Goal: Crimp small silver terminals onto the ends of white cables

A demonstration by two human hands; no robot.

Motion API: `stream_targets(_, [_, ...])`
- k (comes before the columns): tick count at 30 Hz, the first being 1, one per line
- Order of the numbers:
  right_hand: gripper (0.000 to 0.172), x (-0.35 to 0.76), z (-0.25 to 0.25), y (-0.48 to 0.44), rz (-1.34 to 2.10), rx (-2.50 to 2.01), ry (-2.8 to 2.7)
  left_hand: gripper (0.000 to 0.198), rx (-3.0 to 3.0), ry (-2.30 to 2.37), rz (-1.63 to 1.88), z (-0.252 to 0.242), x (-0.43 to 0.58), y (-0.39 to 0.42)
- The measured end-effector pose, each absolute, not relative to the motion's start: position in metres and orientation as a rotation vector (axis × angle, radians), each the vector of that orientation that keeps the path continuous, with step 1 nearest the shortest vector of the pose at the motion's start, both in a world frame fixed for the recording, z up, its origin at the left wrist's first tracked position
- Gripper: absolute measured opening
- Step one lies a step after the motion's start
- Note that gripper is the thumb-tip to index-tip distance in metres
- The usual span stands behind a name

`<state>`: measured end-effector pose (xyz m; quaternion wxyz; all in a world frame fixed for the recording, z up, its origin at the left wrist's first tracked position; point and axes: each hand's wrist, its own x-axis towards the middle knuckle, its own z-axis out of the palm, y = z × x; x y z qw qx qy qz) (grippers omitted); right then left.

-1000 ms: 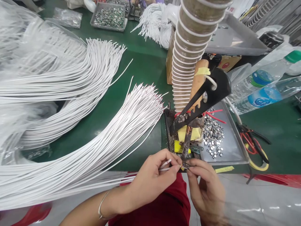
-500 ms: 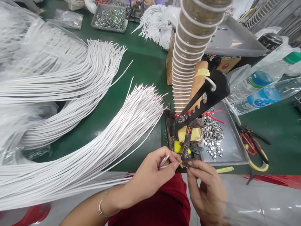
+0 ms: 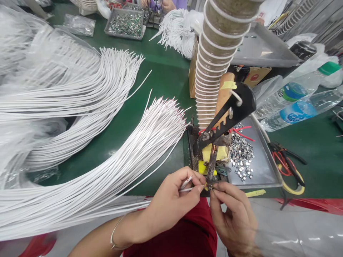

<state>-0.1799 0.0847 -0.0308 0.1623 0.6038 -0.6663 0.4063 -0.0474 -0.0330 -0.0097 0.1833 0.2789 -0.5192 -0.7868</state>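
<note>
My left hand is closed around white wire, with short ends showing between thumb and fingers. Right beside it, my right hand pinches something tiny at the fingertips; its kind is too small to make out. Both sets of fingertips meet just under the lower end of a soldering iron, which points down from a black bracket with a wooden handle. A yellow sponge lies behind the iron. Small metal connectors fill part of a grey tray to the right.
A large bundle of white wires spans the left, with bagged wires behind. A ribbed hose rises behind the iron. Pliers, tape and water bottles are at right. Another person's hands show at the far edge.
My right fingertips have shifted slightly left, closer to the left hand's fingertips. The left hand keeps its hold on the wire; the view has shifted a little.
</note>
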Motion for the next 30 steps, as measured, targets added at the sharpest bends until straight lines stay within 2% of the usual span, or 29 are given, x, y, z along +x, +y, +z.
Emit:
stream_targets(13, [0.018, -0.192, -0.021, 0.091, 1.505, 1.805, -2.007, 0.011, 0.836, -1.616, -2.172, -0.013, -0.047, -0.022])
stream_targets(18, [0.025, -0.191, -0.023, 0.098, 1.537, 1.965, -2.194, 0.01, 0.621, -1.995, -2.04, -0.02, -0.046, -0.014])
stream_targets(22, [0.014, -0.192, -0.016, 0.097, 1.527, 2.042, -2.229, 0.011, 0.49, -2.168, -1.865, -0.017, -0.042, -0.017])
stream_targets(30, [0.011, -0.2, -0.008, 0.096, 1.431, 2.131, -2.106, 0.023, 0.448, -2.175, -1.993, -0.011, -0.034, -0.024])
